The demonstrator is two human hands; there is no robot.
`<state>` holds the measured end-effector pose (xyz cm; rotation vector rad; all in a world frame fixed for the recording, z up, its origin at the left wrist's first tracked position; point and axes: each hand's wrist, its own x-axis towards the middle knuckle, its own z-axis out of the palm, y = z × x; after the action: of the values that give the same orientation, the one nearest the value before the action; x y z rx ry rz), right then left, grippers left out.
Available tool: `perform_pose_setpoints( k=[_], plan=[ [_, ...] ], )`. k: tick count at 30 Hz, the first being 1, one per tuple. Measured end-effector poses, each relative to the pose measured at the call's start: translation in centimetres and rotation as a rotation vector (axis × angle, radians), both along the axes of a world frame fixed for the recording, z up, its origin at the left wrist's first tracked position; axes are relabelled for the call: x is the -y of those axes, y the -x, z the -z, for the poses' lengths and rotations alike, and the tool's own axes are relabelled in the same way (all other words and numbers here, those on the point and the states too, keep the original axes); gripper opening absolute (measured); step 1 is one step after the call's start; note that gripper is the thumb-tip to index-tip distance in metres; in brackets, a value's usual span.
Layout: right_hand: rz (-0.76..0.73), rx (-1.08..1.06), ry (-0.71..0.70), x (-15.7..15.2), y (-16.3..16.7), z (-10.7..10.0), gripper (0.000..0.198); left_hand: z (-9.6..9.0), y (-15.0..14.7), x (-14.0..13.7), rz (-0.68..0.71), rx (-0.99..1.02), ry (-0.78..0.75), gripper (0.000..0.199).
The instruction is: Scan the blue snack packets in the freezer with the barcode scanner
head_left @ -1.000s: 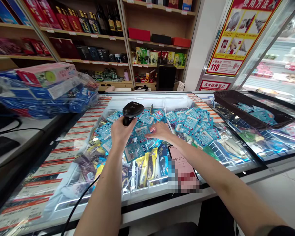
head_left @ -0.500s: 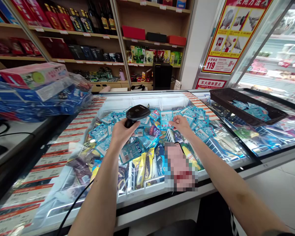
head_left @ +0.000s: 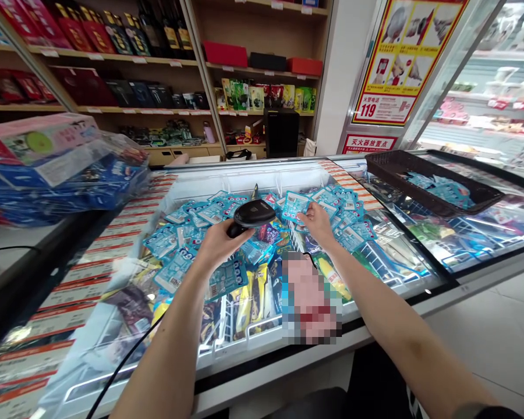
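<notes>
A black handheld barcode scanner [head_left: 254, 213] is gripped in my left hand [head_left: 220, 244], its head turned to the right over the freezer. My right hand [head_left: 318, 224] pinches the lower right corner of a light blue packet [head_left: 295, 205], whose printed side with a barcode faces up. Many similar blue packets [head_left: 187, 262] lie spread across the freezer's glass top to the left, with more of them [head_left: 347, 215] to the right of my right hand. A phone [head_left: 310, 297], its screen blurred out, lies at the near edge between my forearms.
Wrapped ice pops [head_left: 253, 294] fill the freezer beneath. A dark brown basket [head_left: 482, 201] with blue packets stands at the right. Plastic-wrapped boxes [head_left: 61, 169] are stacked at the left. The scanner's black cable [head_left: 124, 361] runs past my left forearm.
The scanner has moved right, nearer the packet in my right hand. That packet is tilted a little differently. The whole view has shifted slightly.
</notes>
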<state>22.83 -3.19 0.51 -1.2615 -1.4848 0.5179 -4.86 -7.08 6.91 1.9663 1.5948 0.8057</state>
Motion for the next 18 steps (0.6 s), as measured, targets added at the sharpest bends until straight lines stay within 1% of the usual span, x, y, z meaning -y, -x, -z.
perform_pose_setpoints(
  k=[3,10,18],
  plan=[
    [0.029,-0.017,0.04,0.01,0.06,-0.05,0.024,0.14,-0.07,-0.08,0.003,0.009,0.007,0.047],
    [0.055,0.033,0.072,-0.06,0.19,0.13,0.023,0.08,-0.21,-0.01,0.013,0.016,0.011,0.048],
    [0.055,0.069,0.064,-0.09,0.26,0.2,0.024,-0.43,-0.48,0.3,0.018,0.0,0.017,0.049]
  ],
)
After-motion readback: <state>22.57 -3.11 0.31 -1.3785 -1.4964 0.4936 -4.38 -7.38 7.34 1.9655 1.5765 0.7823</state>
